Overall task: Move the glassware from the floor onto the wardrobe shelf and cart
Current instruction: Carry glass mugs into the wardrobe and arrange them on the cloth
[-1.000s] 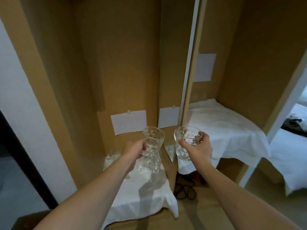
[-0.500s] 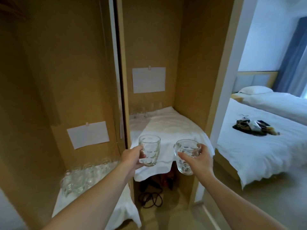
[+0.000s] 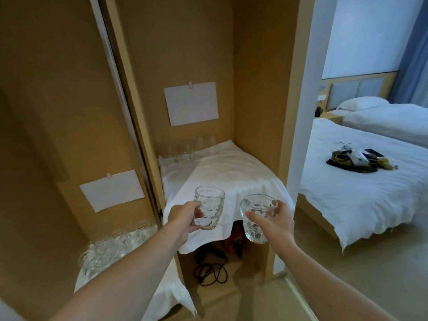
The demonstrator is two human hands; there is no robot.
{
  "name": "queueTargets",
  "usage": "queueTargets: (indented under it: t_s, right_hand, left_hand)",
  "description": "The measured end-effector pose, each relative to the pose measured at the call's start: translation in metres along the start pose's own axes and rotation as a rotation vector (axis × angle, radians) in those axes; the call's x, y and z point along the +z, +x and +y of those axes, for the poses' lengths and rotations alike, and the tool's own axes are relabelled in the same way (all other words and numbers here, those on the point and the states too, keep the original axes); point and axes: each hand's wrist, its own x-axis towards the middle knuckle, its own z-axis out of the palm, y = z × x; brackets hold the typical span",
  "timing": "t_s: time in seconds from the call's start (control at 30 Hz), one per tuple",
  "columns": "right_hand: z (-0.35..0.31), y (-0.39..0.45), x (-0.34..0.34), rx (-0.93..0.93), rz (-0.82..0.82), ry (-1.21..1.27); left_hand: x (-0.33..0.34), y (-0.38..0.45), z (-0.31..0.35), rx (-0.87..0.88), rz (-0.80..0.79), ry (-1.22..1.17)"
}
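Observation:
My left hand (image 3: 184, 217) grips a clear dimpled glass mug (image 3: 209, 210) upright, in front of the wardrobe shelf (image 3: 222, 172), which is draped in white cloth. My right hand (image 3: 275, 222) grips a second clear dimpled glass mug (image 3: 256, 217), tilted slightly, just off the shelf's front right corner. Several glasses (image 3: 185, 152) stand in a row at the back left of that shelf. A cluster of several glasses (image 3: 111, 244) sits on a lower white-covered surface at the left, partly hidden by my left forearm.
A wooden divider (image 3: 129, 89) separates the two wardrobe bays. Blank papers (image 3: 191, 103) are clipped to the back panels. Black cables (image 3: 209, 269) lie on the floor under the shelf. A white bed (image 3: 359, 195) with dark items stands to the right.
The view has swung right, from the left bay to the right bay with its shelf. Both hands still hold their mugs, now closer to the shelf's front edge.

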Motion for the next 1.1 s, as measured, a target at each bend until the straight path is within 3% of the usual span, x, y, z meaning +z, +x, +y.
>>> queueTargets:
  t_s: [0.43,0.8,0.93,1.1]
  right_hand:
    - [-0.006,0.154,0.068,0.033,-0.073,-0.162]
    - [-0.011,0.255,0.173,-0.035,-0.13,-0.233]
    - [0.008,0.27,0.194,-0.01,-0.226,-0.159]
    - [0.021,0.292,0.207,-0.028,-0.368,-0.256]
  left_hand:
    - [0.055,0.173,0.043,-0.076,0.002,-0.195]
    - [0.045,0.298,0.029,-0.106,0.144,-0.361]
    - [0.051,0.319,0.018,-0.027,0.145,-0.34]
    - [0.059,0.338,0.022,-0.02,0.077,-0.335]
